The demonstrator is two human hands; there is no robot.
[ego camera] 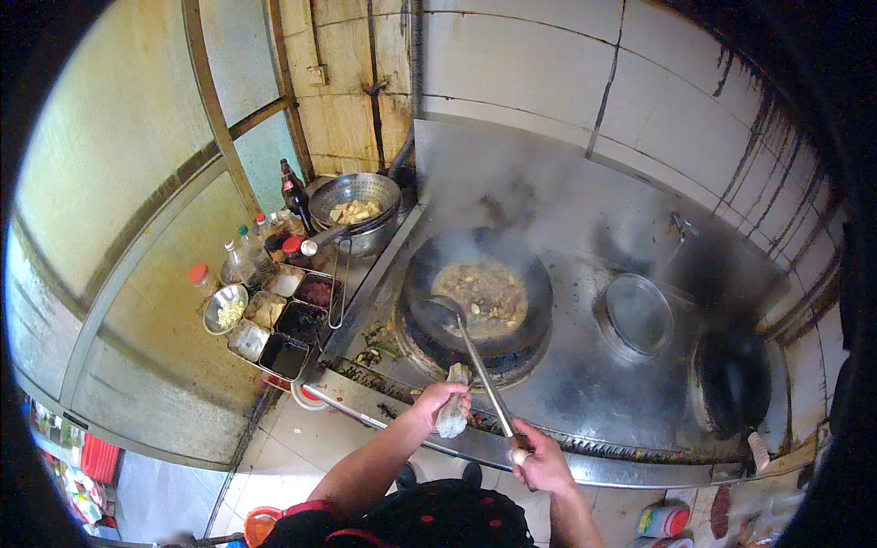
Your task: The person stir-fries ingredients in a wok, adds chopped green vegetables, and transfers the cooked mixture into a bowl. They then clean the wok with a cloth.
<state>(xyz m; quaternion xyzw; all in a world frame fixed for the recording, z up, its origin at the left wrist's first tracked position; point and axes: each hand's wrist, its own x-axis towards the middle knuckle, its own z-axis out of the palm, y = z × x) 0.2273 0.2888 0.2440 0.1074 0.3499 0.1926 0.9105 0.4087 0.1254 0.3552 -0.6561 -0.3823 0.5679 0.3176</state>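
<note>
A black wok (534, 274) sits on the burner ring, with pieces of food in bubbling liquid (479, 294) and steam rising over it. My left hand (442, 404) grips a grey cloth (453, 414) at the wok's near edge; the cloth covers whatever part of the wok may lie beneath. In my right hand (538, 455) is the handle end of a long metal ladle (442, 312), whose bowl is at the left side of the wok, at the edge of the food.
Left stand seasoning trays (301, 284), a bowl of chopped pale food (225, 294), bottles (293, 192) and a perforated strainer (375, 185) with pale pieces. Right are a round metal pot (640, 315) and a second dark wok (733, 377). The steel counter's front edge (596, 472) runs before me.
</note>
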